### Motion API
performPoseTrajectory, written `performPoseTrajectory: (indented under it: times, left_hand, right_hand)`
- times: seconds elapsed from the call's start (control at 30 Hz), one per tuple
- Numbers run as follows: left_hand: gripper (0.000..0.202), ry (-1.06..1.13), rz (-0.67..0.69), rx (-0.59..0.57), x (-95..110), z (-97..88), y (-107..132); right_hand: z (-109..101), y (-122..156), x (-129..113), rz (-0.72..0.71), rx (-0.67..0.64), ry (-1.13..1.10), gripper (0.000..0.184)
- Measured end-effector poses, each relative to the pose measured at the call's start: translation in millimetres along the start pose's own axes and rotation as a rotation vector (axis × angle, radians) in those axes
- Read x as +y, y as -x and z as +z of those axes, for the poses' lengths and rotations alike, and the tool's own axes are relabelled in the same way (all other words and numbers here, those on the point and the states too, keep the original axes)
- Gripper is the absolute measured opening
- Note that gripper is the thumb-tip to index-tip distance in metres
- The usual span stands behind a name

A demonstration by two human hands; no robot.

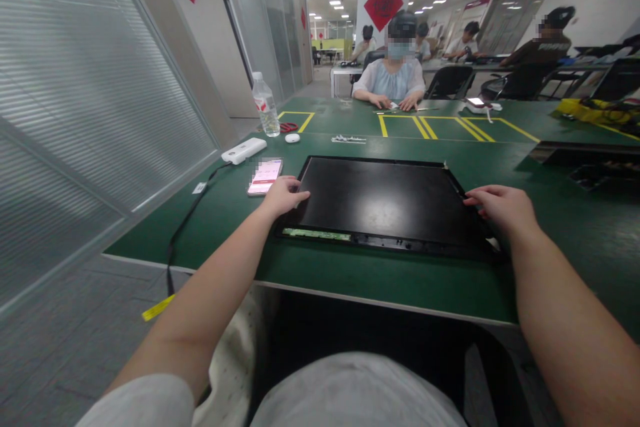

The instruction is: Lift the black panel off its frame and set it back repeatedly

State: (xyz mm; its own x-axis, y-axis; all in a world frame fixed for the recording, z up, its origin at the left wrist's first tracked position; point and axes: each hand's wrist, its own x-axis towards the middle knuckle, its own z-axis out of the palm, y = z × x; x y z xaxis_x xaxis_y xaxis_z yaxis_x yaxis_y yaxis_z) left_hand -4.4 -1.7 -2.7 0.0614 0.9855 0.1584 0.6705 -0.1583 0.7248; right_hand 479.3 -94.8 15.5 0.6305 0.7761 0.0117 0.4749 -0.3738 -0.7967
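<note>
Taking the black flat panel [377, 203] as the centre of the dial, with twelve toward the far side of the green tabletop [400, 283], a dark strap [186, 221] runs over the near left edge toward eight o'clock and ends in a yellow tag [158, 307]. A small white label [199, 188] lies at nine. At ten o'clock are a white power bank [244, 151], which the strap's upper end reaches, and a phone [267, 175] lying with its screen lit. Between ten and eleven stands an upright clear bottle [266, 107], with red-handled scissors [289, 127] just beside it and a small white case [292, 138] close by. The left hand [286, 197] is at the panel's nine o'clock edge, thumb on the border and fingers against the side; how firmly they close cannot be told. A green circuit strip [317, 235] shows along the near border, toward seven. The panel lies flat in front of the person, and thin whitish pieces [349, 139] sit beyond it at eleven. A masked co-worker [393, 80] sits at twelve. Between one and two is a white device [483, 105]. The right hand [503, 208] is at the three o'clock edge, its fingers close together and touching the frame; whether they grip it cannot be told. Something yellow [593, 109] lies at two.
</note>
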Motion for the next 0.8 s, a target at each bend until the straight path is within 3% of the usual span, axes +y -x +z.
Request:
performPoseTrajectory:
  times: [0.8]
  left_hand:
    - [0.030, -0.182, 0.077, -0.055, 0.6, -3.3, 2.1]
  right_hand:
    - [0.8, -6.2, 7.3, -0.035, 0.006, 0.007, 0.030]
